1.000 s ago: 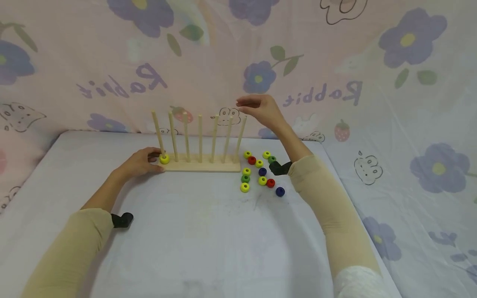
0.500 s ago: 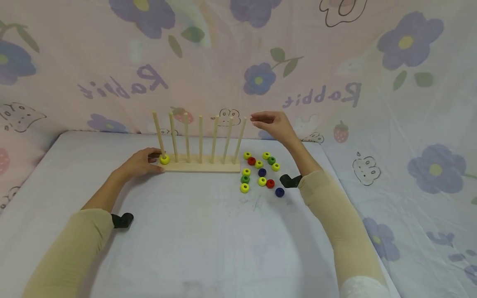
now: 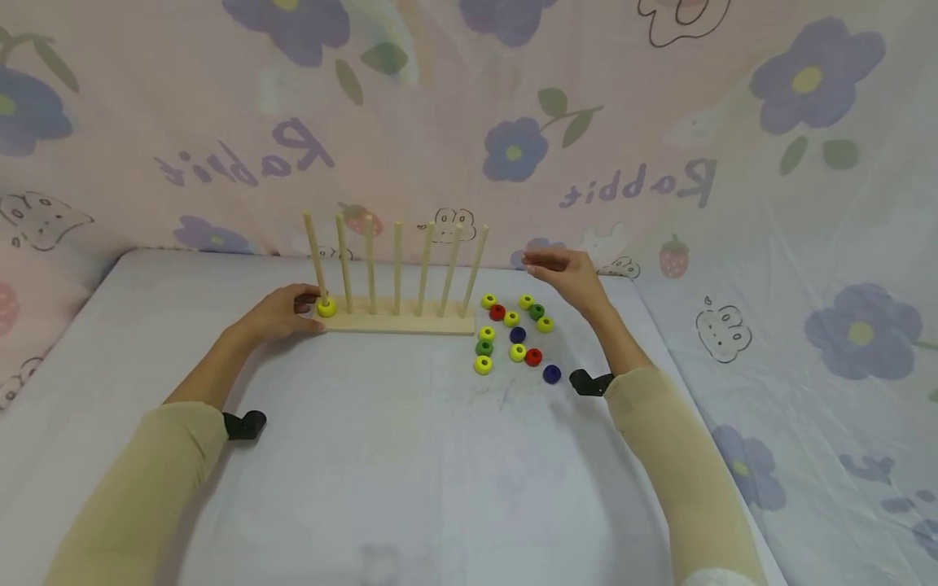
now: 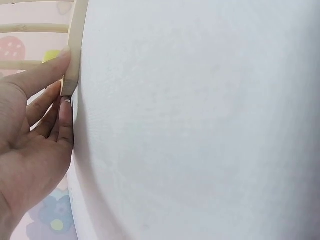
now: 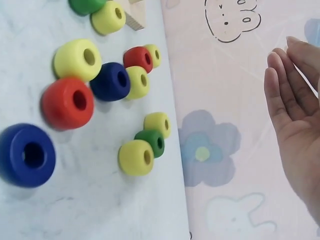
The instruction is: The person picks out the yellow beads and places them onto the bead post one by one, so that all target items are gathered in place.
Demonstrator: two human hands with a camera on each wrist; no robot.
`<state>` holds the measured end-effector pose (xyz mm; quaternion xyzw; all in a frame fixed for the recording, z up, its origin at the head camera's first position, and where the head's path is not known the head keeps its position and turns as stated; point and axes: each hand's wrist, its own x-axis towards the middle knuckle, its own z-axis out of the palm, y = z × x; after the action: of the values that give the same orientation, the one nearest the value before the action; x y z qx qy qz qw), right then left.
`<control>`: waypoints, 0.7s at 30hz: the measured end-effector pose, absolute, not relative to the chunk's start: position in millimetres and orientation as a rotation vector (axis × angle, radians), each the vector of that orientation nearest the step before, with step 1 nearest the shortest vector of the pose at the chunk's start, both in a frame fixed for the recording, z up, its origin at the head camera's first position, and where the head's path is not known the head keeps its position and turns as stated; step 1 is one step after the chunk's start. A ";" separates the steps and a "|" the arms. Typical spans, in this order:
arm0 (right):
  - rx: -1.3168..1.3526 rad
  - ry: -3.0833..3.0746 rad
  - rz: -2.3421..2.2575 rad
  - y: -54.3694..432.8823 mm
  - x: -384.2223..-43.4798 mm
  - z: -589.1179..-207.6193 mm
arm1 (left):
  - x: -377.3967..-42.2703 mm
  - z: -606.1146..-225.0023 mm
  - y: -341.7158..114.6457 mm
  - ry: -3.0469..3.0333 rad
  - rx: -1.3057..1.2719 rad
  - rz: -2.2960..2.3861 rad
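A wooden peg rack [image 3: 399,324] with several upright pegs stands at the back of the table. One yellow bead [image 3: 326,308] sits at the foot of its leftmost peg. My left hand [image 3: 282,312] grips the left end of the rack's base, thumb on the front edge; in the left wrist view the fingers [image 4: 65,120] reach round the end. In the air above the loose beads, my right hand [image 3: 567,277] is held with fairly straight fingers and nothing in it. The right wrist view has this hand [image 5: 297,110] apart from every bead.
Several loose beads lie right of the rack: yellow [image 3: 483,365], green [image 3: 484,347], red [image 3: 533,357] and blue [image 3: 552,374]. Their holes face up. A patterned cloth [image 3: 440,122] hangs right behind the white table [image 3: 403,456].
My right hand has moved right and down, from above the rack's rightmost peg to above the loose beads. The left hand and rack have stayed in place.
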<state>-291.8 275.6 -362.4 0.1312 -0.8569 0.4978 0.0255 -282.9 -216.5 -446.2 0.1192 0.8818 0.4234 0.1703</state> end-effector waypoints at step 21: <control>0.245 -2.702 1.509 309.7 -271.1 -400.7 | -283.9 -449.6 -215.8 2.517 0.337 1.208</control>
<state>-271.1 309.7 -400.7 0.0789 -0.8702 0.4861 0.0185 -283.9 -215.8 -449.6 0.1181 0.8829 0.4238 0.1640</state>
